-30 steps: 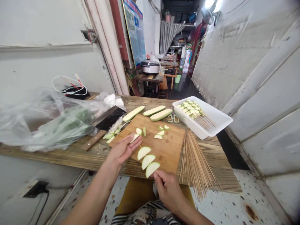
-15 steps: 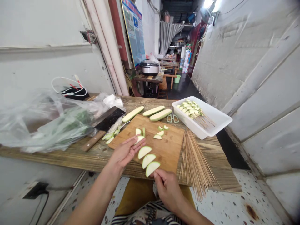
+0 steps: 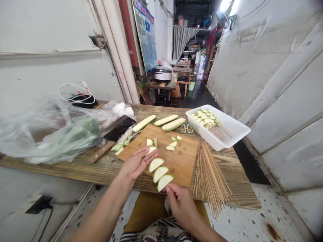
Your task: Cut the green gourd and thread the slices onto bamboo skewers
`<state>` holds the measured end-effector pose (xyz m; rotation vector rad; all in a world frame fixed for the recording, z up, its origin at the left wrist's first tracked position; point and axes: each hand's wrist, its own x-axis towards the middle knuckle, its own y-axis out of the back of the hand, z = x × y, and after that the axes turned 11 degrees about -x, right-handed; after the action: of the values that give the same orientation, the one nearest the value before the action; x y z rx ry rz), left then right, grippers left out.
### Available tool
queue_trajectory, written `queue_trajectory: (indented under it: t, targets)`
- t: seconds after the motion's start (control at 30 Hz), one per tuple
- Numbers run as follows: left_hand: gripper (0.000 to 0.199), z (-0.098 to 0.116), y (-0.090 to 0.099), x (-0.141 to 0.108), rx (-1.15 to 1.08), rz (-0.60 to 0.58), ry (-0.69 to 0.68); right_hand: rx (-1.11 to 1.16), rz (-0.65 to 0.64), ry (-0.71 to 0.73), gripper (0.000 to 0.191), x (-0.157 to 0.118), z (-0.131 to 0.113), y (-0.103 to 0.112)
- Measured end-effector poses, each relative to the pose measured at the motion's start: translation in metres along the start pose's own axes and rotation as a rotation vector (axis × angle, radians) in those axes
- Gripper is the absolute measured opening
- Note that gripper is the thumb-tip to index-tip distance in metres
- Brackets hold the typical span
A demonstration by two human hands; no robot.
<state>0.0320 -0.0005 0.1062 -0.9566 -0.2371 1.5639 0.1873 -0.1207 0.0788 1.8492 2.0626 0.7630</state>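
Observation:
Between the fingers of my left hand (image 3: 136,164) is a pale half-round zucchini slice (image 3: 150,151), at the far tip of a thin skewer. Three more half-round slices (image 3: 160,173) are threaded along that skewer in a slanting row. My right hand (image 3: 180,201) is closed in a pinch on the skewer's near end, just below the lowest slice; most of the stick is hidden by the slices and fingers. Beneath lies a wooden cutting board (image 3: 185,161) with loose zucchini pieces (image 3: 171,146) on it.
Halved zucchini (image 3: 166,120) lie behind the board beside green-handled scissors (image 3: 186,128). At right, a white tub (image 3: 238,129) holds filled skewers, with bare bamboo skewers (image 3: 212,178) fanned out in front. A cleaver (image 3: 119,127) and plastic bags (image 3: 50,134) lie at left.
Both hands hold the same positions around the skewer and slices. The whole view has shifted very slightly; nothing has been let go or taken up.

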Motion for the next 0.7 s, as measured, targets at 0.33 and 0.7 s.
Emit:
queue_trajectory:
  t: [0.33, 0.7]
  targets:
    - [0.014, 0.0001, 0.0001, 0.001, 0.0, -0.005, 0.006, -0.005, 0.01, 0.003, 0.027, -0.0008, -0.0025, 0.0006]
    - [0.015, 0.0028, -0.003, -0.0022, 0.0, 0.018, 0.02, 0.005, 0.03, 0.025, 0.027, -0.0008, -0.0002, -0.0004]
